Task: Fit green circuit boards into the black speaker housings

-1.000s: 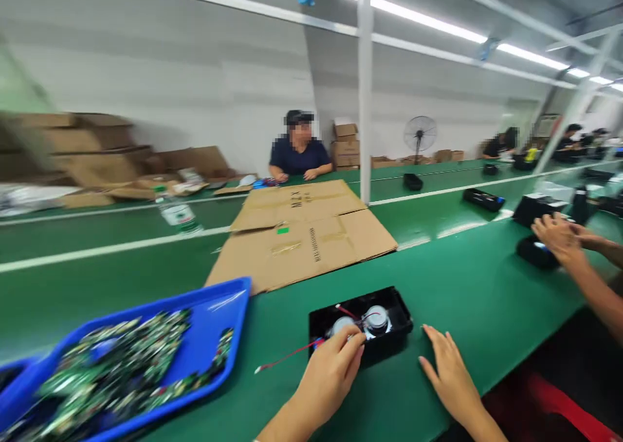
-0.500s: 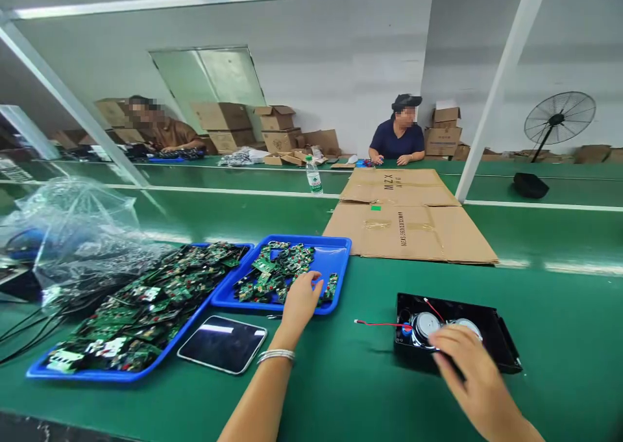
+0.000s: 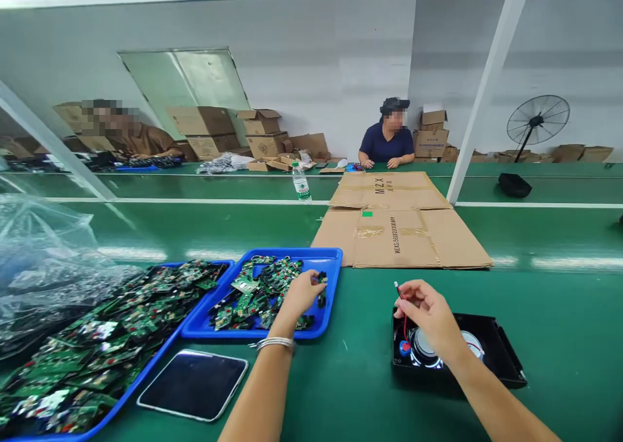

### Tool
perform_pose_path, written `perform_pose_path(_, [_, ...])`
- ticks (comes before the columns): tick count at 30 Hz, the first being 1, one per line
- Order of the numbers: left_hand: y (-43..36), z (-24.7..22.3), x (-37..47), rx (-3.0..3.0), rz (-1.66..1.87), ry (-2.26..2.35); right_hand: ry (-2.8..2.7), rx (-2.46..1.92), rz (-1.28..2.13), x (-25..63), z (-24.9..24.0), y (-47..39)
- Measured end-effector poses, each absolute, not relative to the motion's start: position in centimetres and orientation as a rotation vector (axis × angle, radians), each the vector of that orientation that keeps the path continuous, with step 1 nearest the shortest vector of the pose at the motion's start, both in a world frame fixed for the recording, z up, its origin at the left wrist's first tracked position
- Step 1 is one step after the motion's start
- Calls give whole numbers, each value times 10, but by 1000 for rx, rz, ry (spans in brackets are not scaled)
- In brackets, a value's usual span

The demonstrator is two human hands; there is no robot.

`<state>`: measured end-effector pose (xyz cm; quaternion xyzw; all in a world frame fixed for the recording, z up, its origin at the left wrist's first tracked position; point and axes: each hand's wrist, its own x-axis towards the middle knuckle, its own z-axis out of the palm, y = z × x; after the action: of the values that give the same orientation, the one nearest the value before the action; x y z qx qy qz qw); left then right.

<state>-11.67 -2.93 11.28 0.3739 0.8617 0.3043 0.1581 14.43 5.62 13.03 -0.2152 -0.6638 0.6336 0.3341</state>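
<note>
My left hand [image 3: 302, 296] is over the right part of the smaller blue tray [image 3: 333, 280], its fingers pinched on a small green circuit board [image 3: 322, 290]. Other boards [image 3: 263, 289] lie heaped to its left in that tray. My right hand [image 3: 431, 312] pinches a red wire [image 3: 405, 319] near its white connector, above the left end of an open black case [image 3: 503, 344]. Inside the case sit two round speakers [image 3: 423, 343] and a small blue part [image 3: 404, 347]. My right hand partly covers the speakers.
A larger blue tray [image 3: 168, 344] heaped with boards stands at the left, with a phone [image 3: 193, 385] beside it. Clear plastic [image 3: 43, 247] lies far left. Flattened cardboard [image 3: 399, 234] and a bottle [image 3: 301, 184] are ahead. Two people sit beyond.
My right hand has risen from the speakers and taken hold of the red wire, which was lying out to the left. My left hand has closed on a board. The view has shifted slightly.
</note>
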Motion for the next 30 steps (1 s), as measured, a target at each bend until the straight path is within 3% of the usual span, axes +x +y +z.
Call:
perform_pose_path(4, [-27, 145, -63, 1216, 1151, 2121, -1531, -585, 1975, 155, 136, 74])
perform_pose_path(8, [-27, 159, -12, 1145, 1343, 1676, -1599, -638, 2002, 161, 141, 76])
perform_pose_path(20, [-26, 154, 10, 954, 1299, 1522, -2119, -697, 1349, 165, 149, 65])
perform_pose_path(30, [-25, 151, 16, 754, 1621, 1348, -2094, -715, 1093, 160, 147, 52])
